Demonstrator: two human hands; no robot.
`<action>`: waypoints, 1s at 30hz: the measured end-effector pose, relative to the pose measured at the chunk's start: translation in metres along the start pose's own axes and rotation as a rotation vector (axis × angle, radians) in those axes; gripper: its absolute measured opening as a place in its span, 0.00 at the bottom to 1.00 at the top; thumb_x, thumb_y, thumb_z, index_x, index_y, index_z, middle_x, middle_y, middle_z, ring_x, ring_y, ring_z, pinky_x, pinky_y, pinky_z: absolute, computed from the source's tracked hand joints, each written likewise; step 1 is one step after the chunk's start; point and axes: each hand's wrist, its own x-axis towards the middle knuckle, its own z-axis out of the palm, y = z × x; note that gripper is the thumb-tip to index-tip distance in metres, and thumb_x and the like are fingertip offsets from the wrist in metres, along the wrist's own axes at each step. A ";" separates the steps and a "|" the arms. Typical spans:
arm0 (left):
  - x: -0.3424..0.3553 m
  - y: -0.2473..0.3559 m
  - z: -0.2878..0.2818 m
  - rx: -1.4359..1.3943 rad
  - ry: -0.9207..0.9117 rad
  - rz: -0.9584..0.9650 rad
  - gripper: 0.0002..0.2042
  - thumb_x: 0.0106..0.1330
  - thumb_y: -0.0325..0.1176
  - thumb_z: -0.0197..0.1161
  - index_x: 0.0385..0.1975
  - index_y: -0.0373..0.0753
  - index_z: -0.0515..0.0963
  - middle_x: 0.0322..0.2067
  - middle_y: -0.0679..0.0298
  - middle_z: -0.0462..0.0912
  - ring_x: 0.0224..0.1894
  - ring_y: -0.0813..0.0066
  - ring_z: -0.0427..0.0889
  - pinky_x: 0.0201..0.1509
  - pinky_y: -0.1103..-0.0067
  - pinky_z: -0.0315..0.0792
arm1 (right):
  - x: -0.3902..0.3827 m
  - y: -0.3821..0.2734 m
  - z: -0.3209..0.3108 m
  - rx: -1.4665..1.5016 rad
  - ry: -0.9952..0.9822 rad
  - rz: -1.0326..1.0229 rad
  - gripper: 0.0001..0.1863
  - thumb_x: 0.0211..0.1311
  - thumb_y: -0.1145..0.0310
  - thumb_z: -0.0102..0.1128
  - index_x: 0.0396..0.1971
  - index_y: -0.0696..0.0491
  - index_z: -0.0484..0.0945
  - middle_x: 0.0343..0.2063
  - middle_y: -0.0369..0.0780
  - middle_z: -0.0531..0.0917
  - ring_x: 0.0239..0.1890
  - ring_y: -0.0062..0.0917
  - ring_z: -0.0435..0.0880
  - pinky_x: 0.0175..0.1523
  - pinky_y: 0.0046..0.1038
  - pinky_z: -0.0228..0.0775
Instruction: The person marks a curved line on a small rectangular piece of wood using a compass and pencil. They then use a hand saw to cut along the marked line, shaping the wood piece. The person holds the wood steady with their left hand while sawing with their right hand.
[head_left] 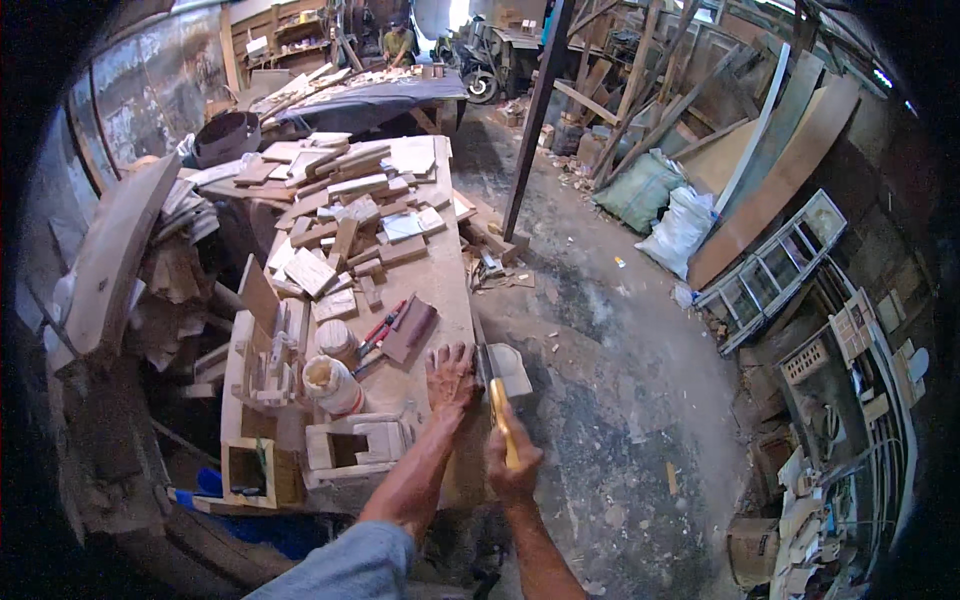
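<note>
My right hand (513,462) is wrapped round the yellow handle of a handsaw (502,415). The saw's dark blade points away from me along the right edge of the workbench (445,290). A pale flat piece of wood (511,370) juts past that edge, beside the blade. Just left of the saw, my left hand (452,378) lies flat with its fingers stretched out; what is under the palm is hidden. Near it are a brown block (409,332), red-handled pliers (382,328) and two jars, the nearer an open one (332,385).
Wood offcuts (345,215) are heaped over the bench's far part. Wooden frames (355,447) stand at its near left. A dark metal post (538,120) rises beyond the bench's right side. White sacks (678,230) and a ladder (775,262) line the right. A person (398,45) is far back.
</note>
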 end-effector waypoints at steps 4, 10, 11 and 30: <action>0.008 -0.002 -0.009 -0.007 -0.039 -0.041 0.27 0.53 0.40 0.65 0.56 0.49 0.74 0.50 0.66 0.76 0.57 0.63 0.72 0.68 0.57 0.58 | -0.073 -0.008 -0.035 -0.107 0.041 -0.143 0.21 0.71 0.68 0.52 0.60 0.59 0.74 0.40 0.47 0.88 0.25 0.25 0.83 0.31 0.28 0.75; 0.009 0.007 -0.017 -0.077 -0.037 0.015 0.22 0.58 0.37 0.60 0.55 0.47 0.74 0.50 0.65 0.76 0.57 0.61 0.72 0.68 0.57 0.58 | -0.039 -0.021 -0.034 -0.038 -0.001 -0.035 0.21 0.67 0.69 0.54 0.59 0.57 0.76 0.27 0.44 0.84 0.24 0.25 0.81 0.32 0.30 0.75; 0.003 0.011 -0.016 -0.080 -0.058 0.003 0.22 0.58 0.37 0.60 0.55 0.47 0.74 0.49 0.65 0.77 0.57 0.62 0.72 0.68 0.57 0.58 | -0.021 -0.018 -0.022 -0.050 0.008 -0.028 0.22 0.66 0.70 0.55 0.59 0.57 0.76 0.26 0.43 0.83 0.24 0.25 0.81 0.32 0.30 0.75; 0.006 0.002 -0.011 0.004 -0.053 -0.002 0.18 0.61 0.40 0.60 0.52 0.48 0.76 0.47 0.67 0.77 0.56 0.63 0.73 0.68 0.57 0.59 | -0.111 -0.013 -0.052 -0.006 0.022 0.012 0.20 0.67 0.70 0.55 0.59 0.55 0.77 0.43 0.51 0.86 0.36 0.31 0.88 0.42 0.31 0.79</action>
